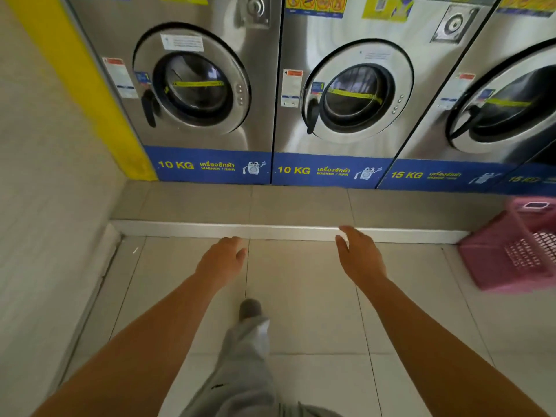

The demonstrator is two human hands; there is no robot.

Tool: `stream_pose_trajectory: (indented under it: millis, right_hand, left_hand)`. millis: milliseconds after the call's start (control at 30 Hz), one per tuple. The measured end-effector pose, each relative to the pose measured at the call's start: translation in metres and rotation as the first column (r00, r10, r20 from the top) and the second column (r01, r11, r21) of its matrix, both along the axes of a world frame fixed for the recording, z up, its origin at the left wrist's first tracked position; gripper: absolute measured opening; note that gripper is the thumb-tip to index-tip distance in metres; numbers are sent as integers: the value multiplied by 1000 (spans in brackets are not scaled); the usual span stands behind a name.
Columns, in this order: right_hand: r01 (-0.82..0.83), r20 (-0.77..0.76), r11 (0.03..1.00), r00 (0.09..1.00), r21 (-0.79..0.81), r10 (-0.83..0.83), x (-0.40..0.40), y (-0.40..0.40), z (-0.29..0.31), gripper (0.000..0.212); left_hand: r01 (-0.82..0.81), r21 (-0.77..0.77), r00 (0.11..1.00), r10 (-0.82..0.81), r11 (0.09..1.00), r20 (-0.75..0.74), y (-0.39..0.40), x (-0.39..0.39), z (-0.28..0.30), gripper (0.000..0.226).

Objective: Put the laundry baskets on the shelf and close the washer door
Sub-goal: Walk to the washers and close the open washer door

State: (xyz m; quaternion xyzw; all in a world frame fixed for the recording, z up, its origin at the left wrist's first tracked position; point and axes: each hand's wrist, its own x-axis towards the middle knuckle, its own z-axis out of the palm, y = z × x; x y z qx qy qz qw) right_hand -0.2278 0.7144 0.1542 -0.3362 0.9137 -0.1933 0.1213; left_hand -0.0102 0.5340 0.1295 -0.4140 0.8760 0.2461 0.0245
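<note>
Here we look down at a tiled laundromat floor, with both bare arms reaching forward from the bottom of the frame. The left hand (221,260) hangs at centre, fingers loosely curled and holding nothing. The right hand (359,255) hangs just right of centre, fingers spread open, also holding nothing.

The pink laundry basket (511,251) sits at the right edge of the frame, tipped on its side with its open mouth facing right and partly cut off by the frame. It lies well apart from the right hand, with bare floor between them, and farther still from the left hand.

Across the top of the frame we see three steel front-loading washers. The left washer door (192,78) and the middle washer door (358,93) both look shut. Whether the door of the right washer (505,106) is latched we cannot tell.

A low white step edge (285,231) runs across the frame just beyond the fingertips, in front of the machines. A pale wall (45,176) closes off the left side. One grey-trousered leg (249,350) stands at lower centre on open tile (316,296).
</note>
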Motion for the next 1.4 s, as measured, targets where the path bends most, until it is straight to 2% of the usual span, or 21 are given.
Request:
stream_pose_trajectory:
  millis: [200,333,633,767,933,1133,1267,1400]
  right_hand:
    - [47,-67,998,997,-41,-50,-99,-101,9,39]
    - [98,-67,993,992,-69,-103,-157,-158,16,38]
    - [84,-78,991,993,-104,-93,-281,-260,16,43]
    - [21,-195,987,979,-160,-53,-340,-311,25,46]
    - [-37,-321,975,947,-218,-36,-424,-370,42,49]
    - [-25,-475,997,880,-79,-15,-488,-403,49,58]
    - [-20,-491,1000,871,20,28,-510,-410,43,61]
    - [-30,-500,999,865,37,44,-517,-411,38,62]
  left_hand:
    - [54,28,998,-53,998,-40,-119,-123,4,33]
    - [87,30,995,-85,996,-58,-187,-198,17,40]
    - [120,91,986,-107,989,-131,-273,-335,26,50]
    - [118,100,979,-99,988,-178,-303,-392,25,54]
    - [112,-15,953,-112,994,-283,-336,-477,37,55]
    - [133,-62,911,-147,989,-385,-354,-554,44,60]
    - [177,-103,911,-202,979,-360,-359,-585,43,63]
    - [172,-74,923,-187,982,-336,-360,-601,36,72]
